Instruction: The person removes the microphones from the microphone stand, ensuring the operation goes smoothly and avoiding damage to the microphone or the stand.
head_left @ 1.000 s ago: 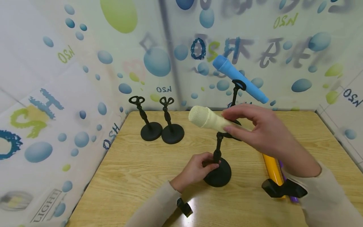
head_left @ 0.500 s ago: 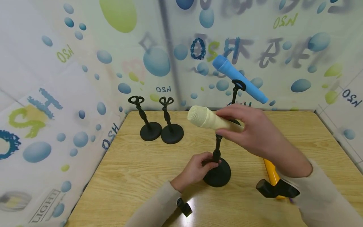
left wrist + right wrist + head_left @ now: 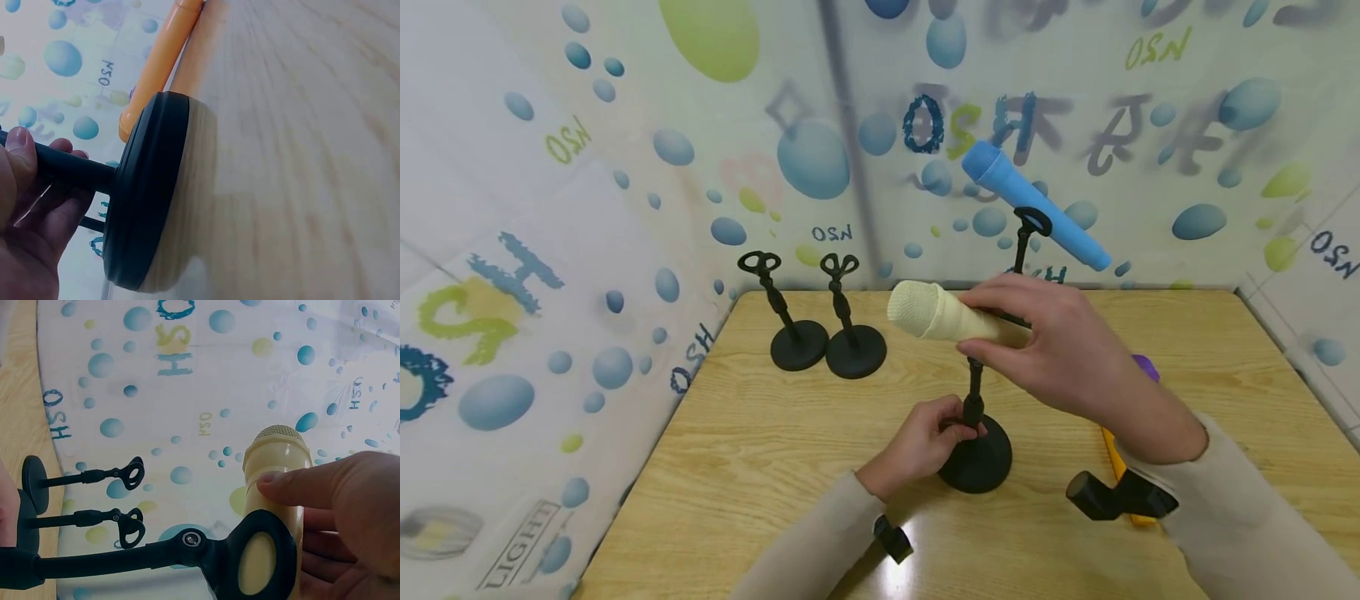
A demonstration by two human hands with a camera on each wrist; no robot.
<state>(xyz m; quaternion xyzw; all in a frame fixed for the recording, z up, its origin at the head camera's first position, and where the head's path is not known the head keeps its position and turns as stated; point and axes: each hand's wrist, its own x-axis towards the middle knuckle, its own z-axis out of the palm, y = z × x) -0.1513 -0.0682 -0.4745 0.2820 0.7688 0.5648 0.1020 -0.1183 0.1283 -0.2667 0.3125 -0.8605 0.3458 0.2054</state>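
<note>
My right hand pinches a cream microphone between thumb and fingers, its mesh head pointing left. In the right wrist view, a loop of the black clip overlaps the body of the microphone; whether the clip encircles it is hard to tell. The clip tops a black microphone stand, upright on the table. My left hand holds the lower stem of that stand, thumb and fingers around it just above the round base in the left wrist view.
Two black stands with bare clips stand at the back left. Behind my right hand, a blue microphone sits tilted in another stand. An orange tube-like object and a purple piece lie at right on the wooden table.
My right hand and the cream microphone have shifted a little to the left along the clip, and more of the handle is covered. The left hand stays on the stem.
</note>
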